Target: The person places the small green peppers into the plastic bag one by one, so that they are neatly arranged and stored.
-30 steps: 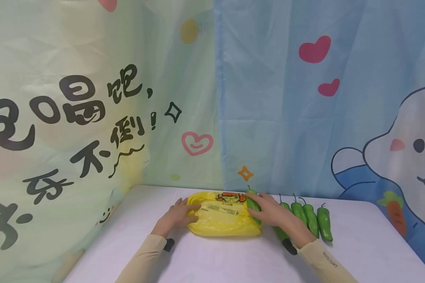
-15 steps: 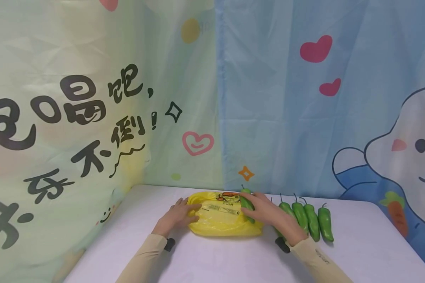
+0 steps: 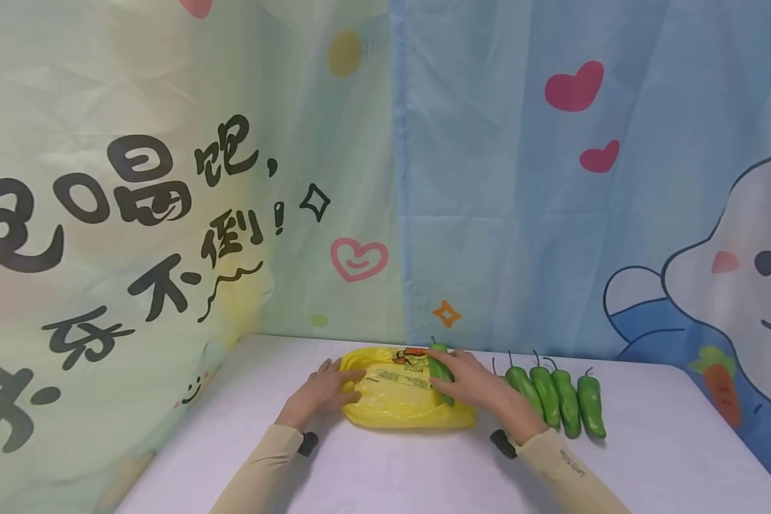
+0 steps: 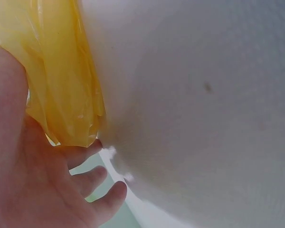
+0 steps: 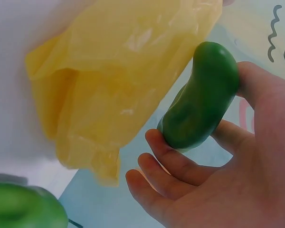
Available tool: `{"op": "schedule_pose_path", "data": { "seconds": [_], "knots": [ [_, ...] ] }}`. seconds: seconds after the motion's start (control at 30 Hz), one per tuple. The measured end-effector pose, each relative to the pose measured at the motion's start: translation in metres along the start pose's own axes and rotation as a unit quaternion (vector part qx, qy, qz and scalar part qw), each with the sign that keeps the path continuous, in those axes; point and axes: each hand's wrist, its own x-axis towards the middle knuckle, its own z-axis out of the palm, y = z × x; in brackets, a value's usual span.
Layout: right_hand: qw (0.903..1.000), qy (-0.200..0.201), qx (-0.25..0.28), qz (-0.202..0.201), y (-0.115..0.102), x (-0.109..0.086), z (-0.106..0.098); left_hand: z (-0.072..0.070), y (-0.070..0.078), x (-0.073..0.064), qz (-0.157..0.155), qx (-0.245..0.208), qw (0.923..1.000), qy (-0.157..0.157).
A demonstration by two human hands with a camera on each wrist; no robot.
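Right hand (image 3: pixel 465 375) grips one green pepper (image 5: pixel 202 99) between thumb and fingers. Left hand (image 3: pixel 321 389) at left end of yellow bag (image 3: pixel 411 415), thumb and fingers apart; whether film is pinched, cannot tell. Printed cloth (image 3: pixel 462 178) behind. Pale table (image 3: pixel 373 471) next, bag lying on it. To the right of the bag, loose peppers (image 3: pixel 568 400), four showing, side by side. Gripped pepper: over bag's right end, stem (image 3: pixel 433 340) pointing away from the person; contact unclear.
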Motion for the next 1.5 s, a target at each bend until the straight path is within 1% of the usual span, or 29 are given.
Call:
{"op": "schedule_pose_path", "data": {
  "seconds": [0.27, 0.63, 0.77, 1.0, 1.23, 1.37, 1.5],
  "knots": [
    [0.9999, -0.01, 0.005, -0.006, -0.009, 0.005, 0.004, 0.0, -0.001, 0.001, -0.002, -0.001, 1.0, 0.0],
    [0.9998, -0.011, 0.002, -0.019, -0.023, 0.017, 0.014, 0.002, -0.002, 0.002, -0.002, 0.0, 1.0, 0.0],
    [0.9997, -0.013, 0.001, -0.02, -0.028, 0.021, 0.019, 0.002, -0.002, 0.003, 0.0, 0.001, 1.0, 0.002],
    [0.9993, -0.011, 0.007, -0.034, -0.037, 0.028, 0.03, 0.001, -0.002, 0.002, 0.0, 0.0, 1.0, 0.002],
    [0.9993, -0.009, 0.031, -0.017, -0.044, 0.032, 0.039, 0.0, -0.002, 0.002, 0.006, 0.004, 1.0, 0.002],
    [0.9994, -0.005, 0.029, -0.018, -0.046, 0.037, 0.047, 0.0, -0.002, 0.002, 0.011, 0.009, 0.9999, 0.005],
    [0.9995, -0.001, 0.03, -0.013, -0.047, 0.04, 0.054, 0.001, -0.002, 0.002, 0.008, 0.008, 0.9999, 0.001]
  ]
}}
